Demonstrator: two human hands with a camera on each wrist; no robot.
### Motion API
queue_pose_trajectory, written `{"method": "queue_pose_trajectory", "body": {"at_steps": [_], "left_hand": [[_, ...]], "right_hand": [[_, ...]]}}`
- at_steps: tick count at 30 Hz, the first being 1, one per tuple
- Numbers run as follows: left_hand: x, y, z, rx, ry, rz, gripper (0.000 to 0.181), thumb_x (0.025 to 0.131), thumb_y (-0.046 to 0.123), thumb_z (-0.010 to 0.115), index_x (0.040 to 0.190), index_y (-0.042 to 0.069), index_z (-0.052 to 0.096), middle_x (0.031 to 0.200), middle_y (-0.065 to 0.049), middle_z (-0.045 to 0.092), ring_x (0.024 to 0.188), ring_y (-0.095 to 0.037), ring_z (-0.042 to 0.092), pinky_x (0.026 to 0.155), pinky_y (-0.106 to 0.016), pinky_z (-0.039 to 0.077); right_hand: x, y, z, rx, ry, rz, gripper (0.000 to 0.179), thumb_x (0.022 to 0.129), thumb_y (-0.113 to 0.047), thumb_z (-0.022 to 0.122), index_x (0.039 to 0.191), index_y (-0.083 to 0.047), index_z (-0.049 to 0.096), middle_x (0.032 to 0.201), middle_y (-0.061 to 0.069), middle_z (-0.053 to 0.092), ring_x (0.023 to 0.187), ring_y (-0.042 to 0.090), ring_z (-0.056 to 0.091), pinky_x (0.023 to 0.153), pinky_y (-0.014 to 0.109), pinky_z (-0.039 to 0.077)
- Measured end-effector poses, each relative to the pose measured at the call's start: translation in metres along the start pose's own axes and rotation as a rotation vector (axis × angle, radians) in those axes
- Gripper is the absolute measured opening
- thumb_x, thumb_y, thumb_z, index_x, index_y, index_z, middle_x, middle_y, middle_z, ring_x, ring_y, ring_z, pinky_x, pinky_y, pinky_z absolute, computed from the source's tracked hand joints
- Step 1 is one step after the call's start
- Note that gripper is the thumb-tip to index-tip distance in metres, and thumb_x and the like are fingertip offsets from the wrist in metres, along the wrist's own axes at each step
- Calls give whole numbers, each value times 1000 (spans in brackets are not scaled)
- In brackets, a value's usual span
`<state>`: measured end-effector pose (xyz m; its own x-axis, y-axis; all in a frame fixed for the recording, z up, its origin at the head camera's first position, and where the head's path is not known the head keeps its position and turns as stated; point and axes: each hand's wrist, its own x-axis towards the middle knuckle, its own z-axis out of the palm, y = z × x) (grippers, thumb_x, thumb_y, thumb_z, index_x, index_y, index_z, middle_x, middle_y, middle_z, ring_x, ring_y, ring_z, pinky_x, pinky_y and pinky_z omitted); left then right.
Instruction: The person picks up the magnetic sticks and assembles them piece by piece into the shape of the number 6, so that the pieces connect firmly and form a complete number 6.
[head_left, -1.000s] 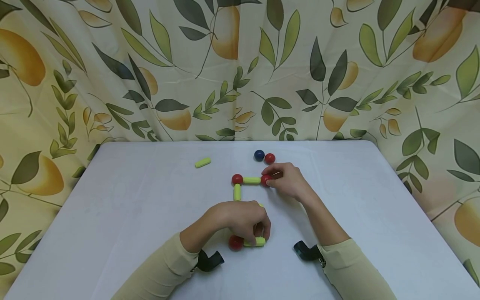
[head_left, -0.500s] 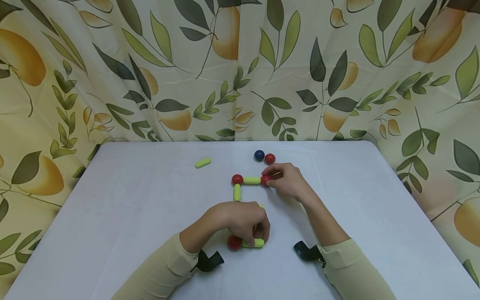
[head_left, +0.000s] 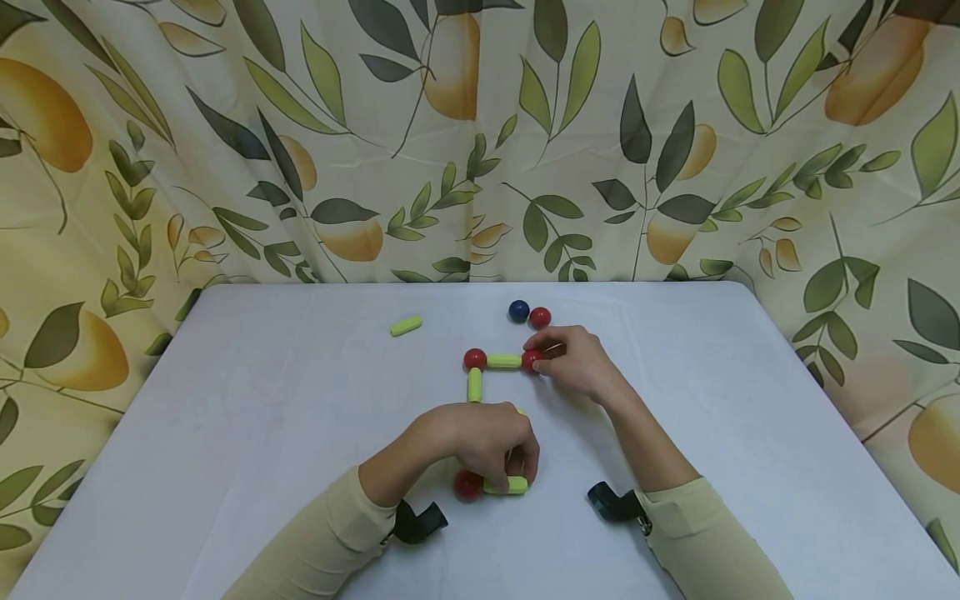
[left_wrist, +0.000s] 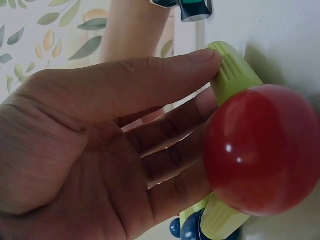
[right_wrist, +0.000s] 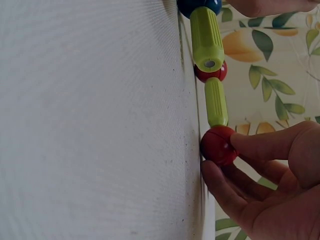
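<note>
Pinching, near side: my head feed shows the left hand point(head_left: 491, 442) narrowed on the near stick point(head_left: 517, 485), a lime piece whose right end shows below the hand.
Left of that: the near ball point(head_left: 468, 486), red and glossy, touches the near stick's left end.
Pinching, far side: I see the right hand point(head_left: 573, 358) holding the end ball point(head_left: 529, 360), also red, between thumb and fingers.
Far row: the far stick point(head_left: 504, 361) joins the end ball to the corner ball point(head_left: 475, 358), red too, at its left.
Left edge: the side stick point(head_left: 475, 385) runs from the corner ball toward the person and passes under the left hand.
Under the palm: hidden in my head feed; my right wrist feed shows the hub ball point(right_wrist: 200, 6), blue, with the middle stick point(right_wrist: 207, 42) on it, a metal disc in the bare end.
Loose pieces: beyond the far row, the blue ball point(head_left: 519, 312) lies just beside the spare ball point(head_left: 540, 317), which is red; the spare stick point(head_left: 406, 326) lies apart, farther left.
At the wrists: tan sleeves point(head_left: 322, 525) and black cameras point(head_left: 420, 523).
Surface and behind: a white table point(head_left: 187, 467), then a leaf-and-fruit curtain point(head_left: 540, 183).
</note>
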<state>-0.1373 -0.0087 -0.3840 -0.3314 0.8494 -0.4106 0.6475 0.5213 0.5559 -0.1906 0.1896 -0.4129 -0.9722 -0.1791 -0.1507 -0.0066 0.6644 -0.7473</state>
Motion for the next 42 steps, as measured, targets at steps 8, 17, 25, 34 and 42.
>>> {"method": "queue_pose_trajectory", "body": {"at_steps": [8,17,25,34,42], "left_hand": [[-2,-2,-3,-40,0,2,17,86,8,84,99,19,79,82,8,67,77,-4,59,70,-19,52],[-11,-11,-14,-94,59,17,18,88,4,77,103,14,79,84,7,68,79,-7,61,70,-20,53],[-21,-30,-30,-128,238,-18,18,94,7,75,111,12,78,88,4,70,83,-13,63,73,-23,53],[-24,-54,-39,-162,509,-110,23,96,5,71,117,10,76,94,1,68,89,-17,61,78,-27,54],[-18,-74,-36,-167,648,-227,26,97,6,71,122,10,75,117,-7,67,110,-23,62,95,-38,55]], "right_hand": [[0,1,0,2,-11,5,26,95,-9,71,121,-9,75,116,14,76,109,31,70,92,42,54],[0,0,0,-2,-8,2,26,96,-10,71,122,-9,74,117,13,75,109,31,70,92,42,55],[-1,-1,1,-5,1,-13,25,95,-9,71,120,-8,75,115,13,76,107,30,71,93,43,55],[0,-1,1,-6,-15,16,28,97,-10,70,124,-9,73,118,14,75,111,31,69,96,43,55],[1,0,0,-4,-20,26,28,97,-11,70,125,-10,73,120,14,74,112,31,68,97,44,55]]}}
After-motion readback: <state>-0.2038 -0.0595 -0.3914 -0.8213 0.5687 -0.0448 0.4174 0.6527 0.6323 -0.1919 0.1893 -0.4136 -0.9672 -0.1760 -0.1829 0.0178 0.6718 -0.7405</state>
